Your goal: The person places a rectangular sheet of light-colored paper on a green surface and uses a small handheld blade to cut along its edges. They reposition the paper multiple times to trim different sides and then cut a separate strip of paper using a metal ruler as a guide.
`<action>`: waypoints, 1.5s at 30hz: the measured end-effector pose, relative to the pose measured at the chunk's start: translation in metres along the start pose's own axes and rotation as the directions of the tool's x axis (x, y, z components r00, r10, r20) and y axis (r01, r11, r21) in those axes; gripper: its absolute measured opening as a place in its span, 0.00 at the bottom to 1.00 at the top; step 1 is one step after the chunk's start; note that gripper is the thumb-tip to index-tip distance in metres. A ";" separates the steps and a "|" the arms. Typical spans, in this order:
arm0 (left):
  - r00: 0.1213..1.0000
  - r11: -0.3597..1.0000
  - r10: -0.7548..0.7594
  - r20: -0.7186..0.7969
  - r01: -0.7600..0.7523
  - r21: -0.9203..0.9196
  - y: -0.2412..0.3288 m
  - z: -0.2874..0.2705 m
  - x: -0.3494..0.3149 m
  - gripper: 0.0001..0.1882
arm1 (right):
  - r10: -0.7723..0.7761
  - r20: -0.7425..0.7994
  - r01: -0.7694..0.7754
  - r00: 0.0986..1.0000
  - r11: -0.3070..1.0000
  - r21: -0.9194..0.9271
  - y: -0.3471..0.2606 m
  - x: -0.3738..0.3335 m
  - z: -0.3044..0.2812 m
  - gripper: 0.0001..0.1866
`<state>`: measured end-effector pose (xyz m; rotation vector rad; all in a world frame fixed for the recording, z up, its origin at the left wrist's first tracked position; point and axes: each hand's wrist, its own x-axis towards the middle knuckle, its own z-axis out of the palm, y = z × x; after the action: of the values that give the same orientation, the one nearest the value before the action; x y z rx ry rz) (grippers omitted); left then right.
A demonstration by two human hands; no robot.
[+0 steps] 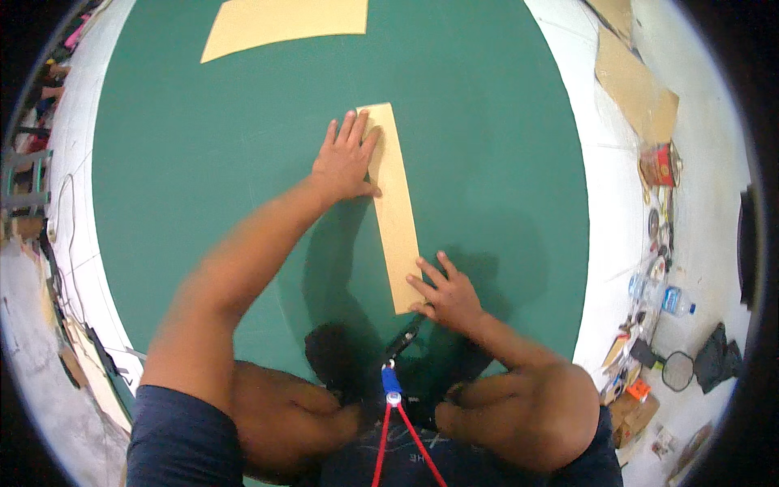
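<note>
A long tan strip (395,203), flat and like card or thin board, lies lengthwise in front of me on a large green sheet (503,146). My left hand (345,160) rests with spread fingers on the strip's left edge towards its far end. At its near end, my right hand (449,296) touches the right edge with fingertips apart. Neither hand is wrapped round anything. Just past the right fingertips, between my knees, hangs a dark strap-like piece with a blue end (391,380) on a red lanyard (415,446).
A larger tan piece (288,20) with a curved near edge lies on the green sheet at the far end. Along the right floor are brown cardboard (637,85), a red can (660,165), a plastic bottle (677,301) and loose tools. Cables (69,219) and clutter line the left.
</note>
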<state>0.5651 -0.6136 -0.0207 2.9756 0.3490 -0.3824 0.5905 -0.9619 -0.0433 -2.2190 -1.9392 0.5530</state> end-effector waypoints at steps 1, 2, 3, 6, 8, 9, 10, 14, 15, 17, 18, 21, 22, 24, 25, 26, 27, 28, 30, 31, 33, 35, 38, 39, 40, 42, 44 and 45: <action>0.998 0.997 0.051 -0.022 -0.050 0.058 0.008 -0.001 0.000 0.62 | 0.001 0.012 0.000 1.000 1.000 -0.006 0.001 0.001 -0.004 0.33; 0.968 0.976 0.174 -0.183 -0.144 0.165 0.007 0.010 -0.002 0.51 | -0.031 -0.015 0.031 0.999 0.999 -0.014 0.004 0.001 0.003 0.32; 0.980 0.973 0.187 -0.063 -0.176 0.148 0.010 0.012 0.002 0.49 | -0.023 -0.012 0.023 1.000 1.000 0.006 0.002 0.001 0.001 0.32; 0.969 0.987 0.137 0.207 -0.151 0.050 0.022 0.010 0.008 0.42 | -0.017 -0.014 0.018 1.000 0.999 0.031 0.004 0.003 0.002 0.33; 0.953 0.997 -0.006 0.304 0.028 -0.070 0.035 0.006 0.007 0.39 | -0.006 0.026 0.006 1.000 1.000 0.029 0.001 0.004 0.002 0.33; 0.940 0.986 -0.043 0.339 0.096 -0.139 0.048 -0.002 0.007 0.42 | 0.009 0.048 -0.010 0.999 1.000 0.020 0.001 0.003 0.000 0.33; 0.923 0.965 -0.078 0.377 0.165 -0.204 0.062 -0.009 0.005 0.46 | 0.021 0.059 -0.022 0.998 0.999 0.025 0.002 0.003 -0.001 0.34; 0.973 0.961 -0.136 0.185 0.175 -0.214 0.086 0.011 -0.026 0.63 | 0.021 0.053 -0.024 0.998 0.998 0.059 -0.001 0.004 -0.004 0.34; 0.969 0.958 -0.141 0.201 0.184 -0.218 0.089 0.014 -0.029 0.66 | 0.027 0.042 -0.030 0.999 0.997 0.068 0.000 0.003 -0.004 0.34; 0.961 0.953 -0.154 0.231 0.206 -0.222 0.091 0.015 -0.034 0.71 | 0.007 0.015 -0.008 1.000 0.997 0.070 -0.002 0.005 -0.010 0.31; 0.958 0.954 -0.163 0.237 0.214 -0.211 0.091 0.014 -0.035 0.71 | -0.006 -0.001 0.006 1.000 0.997 0.072 -0.001 0.007 -0.012 0.29; 0.951 0.956 -0.178 0.252 0.227 -0.183 0.095 0.012 -0.035 0.72 | 0.098 -0.181 -0.032 0.979 0.942 0.335 0.025 0.012 -0.008 0.22; 0.951 0.959 -0.176 0.256 0.224 -0.174 0.096 0.012 -0.031 0.72 | 0.157 -0.218 -0.065 0.963 0.923 0.380 0.033 0.013 -0.010 0.20; 0.946 0.960 -0.182 0.269 0.230 -0.161 0.097 0.011 -0.032 0.73 | 0.286 -0.278 -0.125 0.917 0.868 0.480 0.037 0.016 -0.027 0.17; 0.944 0.958 -0.187 0.272 0.236 -0.162 0.098 0.010 -0.032 0.73 | 0.269 -0.179 -0.143 0.946 0.845 0.515 0.034 0.014 -0.029 0.16; 0.945 0.957 -0.188 0.268 0.238 -0.166 0.098 0.010 -0.031 0.74 | 0.249 -0.083 -0.166 0.965 0.826 0.539 0.031 0.012 -0.033 0.16; 0.947 0.955 -0.186 0.261 0.237 -0.180 0.096 0.010 -0.032 0.74 | 0.223 0.013 -0.192 0.975 0.805 0.561 0.029 0.009 -0.035 0.16; 0.950 0.952 -0.184 0.253 0.236 -0.193 0.094 0.010 -0.036 0.74 | 0.172 -0.008 -0.133 0.985 0.791 0.597 0.027 0.005 -0.033 0.15; 0.953 0.949 -0.190 0.234 0.240 -0.206 0.091 0.011 -0.038 0.74 | 0.053 -0.059 -0.001 0.997 0.752 0.660 0.023 -0.002 -0.026 0.14; 0.956 0.949 -0.190 0.224 0.237 -0.206 0.091 0.011 -0.038 0.74 | 0.049 -0.014 -0.027 0.999 0.742 0.670 0.024 -0.006 -0.024 0.14; 0.957 0.952 -0.195 0.215 0.237 -0.195 0.089 0.015 -0.039 0.74 | 0.034 0.078 -0.079 0.996 0.717 0.693 0.025 -0.014 -0.023 0.13; 0.958 0.956 -0.193 0.210 0.232 -0.179 0.091 0.015 -0.037 0.74 | -0.035 0.102 -0.036 0.994 0.784 0.619 0.028 -0.021 -0.024 0.12; 0.954 0.969 -0.200 0.223 0.226 -0.099 0.094 0.010 -0.037 0.75 | -0.078 0.073 0.021 0.994 0.817 0.576 0.028 -0.022 -0.020 0.11; 0.955 0.969 -0.202 0.215 0.227 -0.095 0.094 0.012 -0.037 0.75 | -0.082 0.049 0.039 0.995 0.818 0.573 0.027 -0.022 -0.018 0.11; 0.957 0.970 -0.204 0.208 0.227 -0.091 0.094 0.012 -0.038 0.75 | -0.057 0.046 0.020 0.997 0.815 0.579 0.026 -0.022 -0.016 0.11; 0.956 0.968 -0.206 0.210 0.230 -0.096 0.093 0.012 -0.037 0.75 | -0.012 0.041 -0.015 0.999 0.805 0.592 0.022 -0.022 -0.016 0.10; 0.953 0.966 -0.200 0.227 0.230 -0.115 0.092 0.012 -0.037 0.75 | 0.009 0.039 -0.031 0.999 0.799 0.600 0.020 -0.023 -0.013 0.10; 0.952 0.966 -0.199 0.233 0.230 -0.116 0.093 0.011 -0.036 0.76 | 0.020 0.039 -0.039 0.999 0.796 0.604 0.019 -0.024 -0.011 0.09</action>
<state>0.5511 -0.7123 -0.0135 2.7278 0.6481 -0.6735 0.6100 -0.9873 -0.0351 -1.8238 -1.4463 1.0470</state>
